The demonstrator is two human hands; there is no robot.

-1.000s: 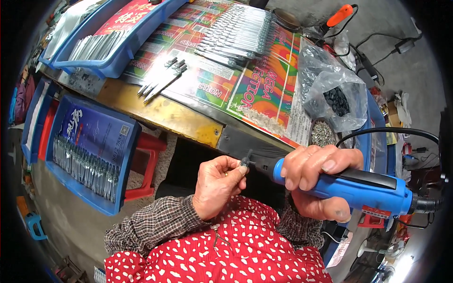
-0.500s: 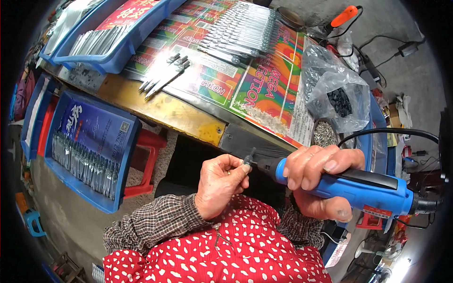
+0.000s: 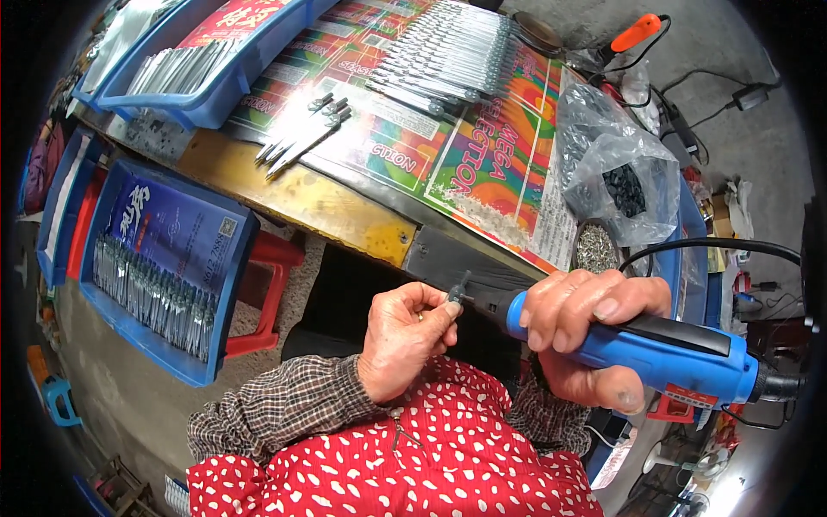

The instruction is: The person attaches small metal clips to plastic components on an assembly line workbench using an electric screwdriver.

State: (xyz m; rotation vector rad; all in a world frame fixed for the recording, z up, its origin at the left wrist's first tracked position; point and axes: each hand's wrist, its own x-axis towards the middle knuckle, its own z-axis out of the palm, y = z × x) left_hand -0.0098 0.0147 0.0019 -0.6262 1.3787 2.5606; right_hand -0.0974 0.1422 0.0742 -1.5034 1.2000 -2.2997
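In front of my chest, my left hand [image 3: 407,338] pinches a small dark grey fitting [image 3: 457,293] between thumb and forefinger. My right hand [image 3: 594,314] is wrapped round a blue and black electric screwdriver [image 3: 668,355], its nose pointing left at the fitting. The tip of the tool lies at or very close to the fitting; whether they touch I cannot tell. Beyond my hands, a few slim silver pointed pieces with dark ends [image 3: 301,133] lie near the table edge. A large stack of similar pieces [image 3: 448,56] lies farther back.
A clear plastic bag of dark parts [image 3: 624,189] stands at the right, beside a bowl of small metal bits [image 3: 596,248]. A blue tray [image 3: 177,370] of dark-ended pieces rests on a red stool [image 3: 274,284] at the left. Another blue bin [image 3: 207,110] sits on the table.
The whole view has shifted slightly. The screwdriver's nose seems a little farther from the fitting. Both hands keep their grips.
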